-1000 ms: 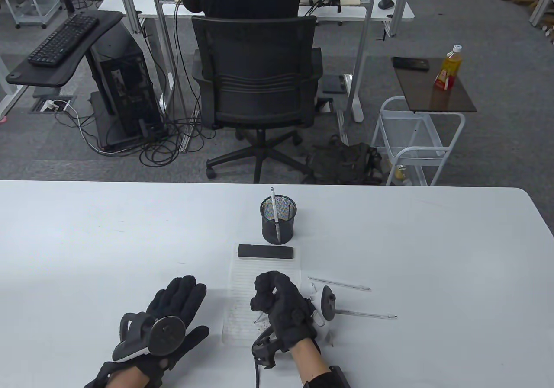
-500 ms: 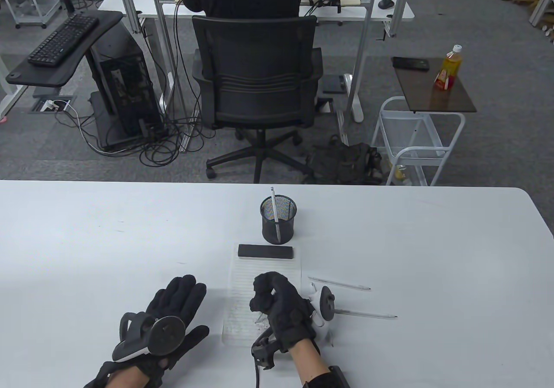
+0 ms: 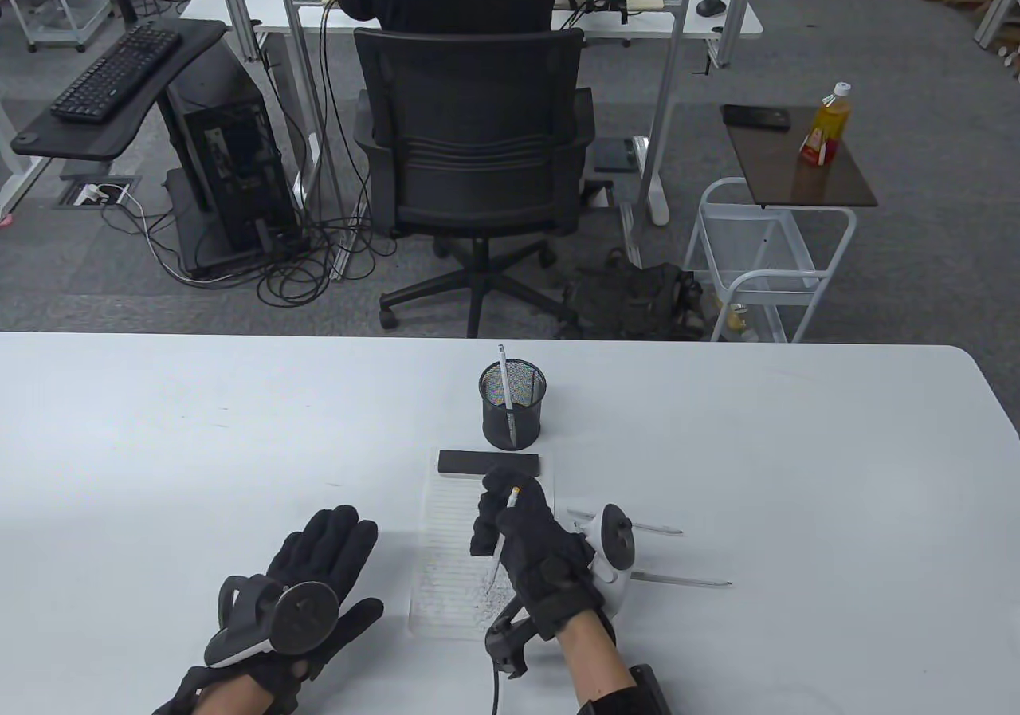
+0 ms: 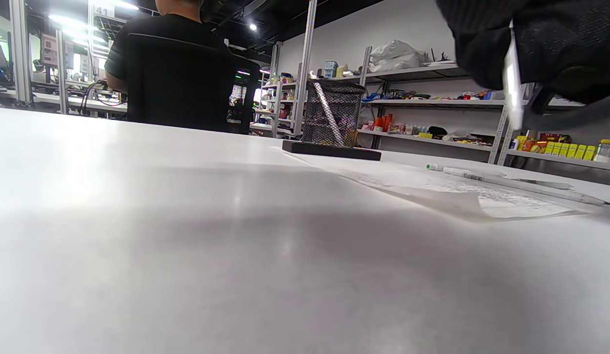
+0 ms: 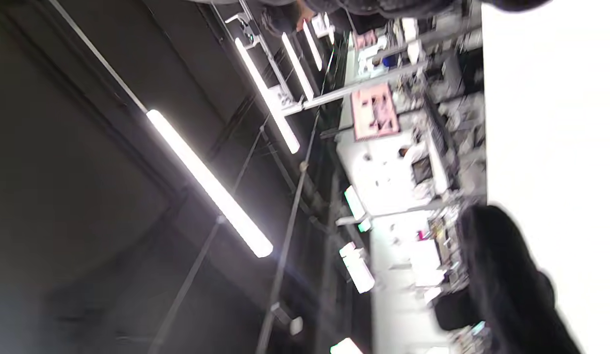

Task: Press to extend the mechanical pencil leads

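Note:
My right hand grips a silver mechanical pencil in a fist over the lined paper; its cap end sticks up beside the thumb and its tip points down at the sheet. The pencil also shows in the left wrist view, held clear of the table. My left hand rests flat and empty on the table left of the paper, fingers spread. Two more pencils lie on the table right of my right hand. Another pencil stands in the black mesh cup.
A black eraser block lies on the top edge of the paper, just in front of the mesh cup. The white table stretches wide on both sides. Beyond its far edge stand an office chair and a small cart.
My right hand has moved forward and turned. The pencil, earlier buried in the fist, now stands with its cap end showing beside the thumb. The left hand has not moved.

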A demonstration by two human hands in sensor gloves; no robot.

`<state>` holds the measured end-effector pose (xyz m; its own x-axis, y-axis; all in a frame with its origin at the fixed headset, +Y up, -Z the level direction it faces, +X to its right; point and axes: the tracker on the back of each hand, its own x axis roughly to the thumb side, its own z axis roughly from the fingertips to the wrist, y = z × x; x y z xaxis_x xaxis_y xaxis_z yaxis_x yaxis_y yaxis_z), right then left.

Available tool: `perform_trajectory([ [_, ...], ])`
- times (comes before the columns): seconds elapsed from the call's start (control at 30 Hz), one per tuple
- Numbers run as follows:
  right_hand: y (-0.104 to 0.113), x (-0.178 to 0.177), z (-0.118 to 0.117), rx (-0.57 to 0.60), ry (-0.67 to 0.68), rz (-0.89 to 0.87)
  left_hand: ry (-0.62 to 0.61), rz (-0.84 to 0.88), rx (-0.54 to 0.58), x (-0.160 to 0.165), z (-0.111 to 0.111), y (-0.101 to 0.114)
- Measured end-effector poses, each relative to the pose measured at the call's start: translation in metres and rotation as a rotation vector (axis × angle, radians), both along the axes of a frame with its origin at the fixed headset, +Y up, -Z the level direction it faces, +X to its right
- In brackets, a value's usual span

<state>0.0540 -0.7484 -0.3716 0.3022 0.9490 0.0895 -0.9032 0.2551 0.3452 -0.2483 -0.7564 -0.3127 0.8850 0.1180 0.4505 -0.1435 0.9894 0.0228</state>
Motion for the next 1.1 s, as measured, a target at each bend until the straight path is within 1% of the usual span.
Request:
perform_trajectory([
  [0.03,0.008,0.01,0.001,0.011,0.002,0.096,-0.001,-0.004,0.002,0.0,0.0,0.0],
  [0.07,0.014,0.016,0.002,0.02,0.006,0.154,-0.002,-0.007,0.003,0.0,-0.001,0.0],
  [0.2,0.035,0.055,0.009,-0.014,-0.01,0.433,-0.005,-0.007,0.005,0.001,0.0,0.001],
  [0.23,0.037,0.061,0.011,-0.032,-0.018,0.481,-0.006,-0.009,0.006,0.001,0.0,0.001],
  [0.27,0.039,0.07,0.013,-0.057,-0.033,0.565,-0.007,-0.012,0.009,0.001,-0.001,0.001],
  [0.37,0.038,0.091,0.019,-0.071,-0.027,0.868,-0.008,-0.011,0.009,0.001,0.0,0.001],
  [0.4,0.036,0.098,0.021,-0.072,-0.037,1.002,-0.009,-0.012,0.01,0.002,0.0,0.001],
  [0.43,0.035,0.1,0.022,-0.063,-0.04,1.047,-0.009,-0.014,0.011,0.002,0.0,0.001],
  [0.47,0.033,0.107,0.025,-0.041,-0.053,1.165,-0.01,-0.016,0.012,0.002,0.0,0.001],
  [0.63,0.016,0.117,0.031,-0.077,-0.066,1.378,-0.01,-0.017,0.013,0.003,0.0,0.001],
  [0.73,0.005,0.113,0.034,-0.024,-0.064,1.511,-0.01,-0.019,0.012,0.003,0.001,0.001],
  [0.87,-0.006,0.102,0.038,0.101,-0.068,1.691,-0.012,-0.025,0.009,0.004,0.0,0.0],
  [0.97,-0.011,0.097,0.038,0.171,-0.084,1.761,-0.012,-0.02,0.008,0.004,0.001,0.0],
  [1.1,-0.013,0.095,0.038,0.194,-0.094,1.766,-0.013,-0.024,0.008,0.004,0.001,0.0],
])
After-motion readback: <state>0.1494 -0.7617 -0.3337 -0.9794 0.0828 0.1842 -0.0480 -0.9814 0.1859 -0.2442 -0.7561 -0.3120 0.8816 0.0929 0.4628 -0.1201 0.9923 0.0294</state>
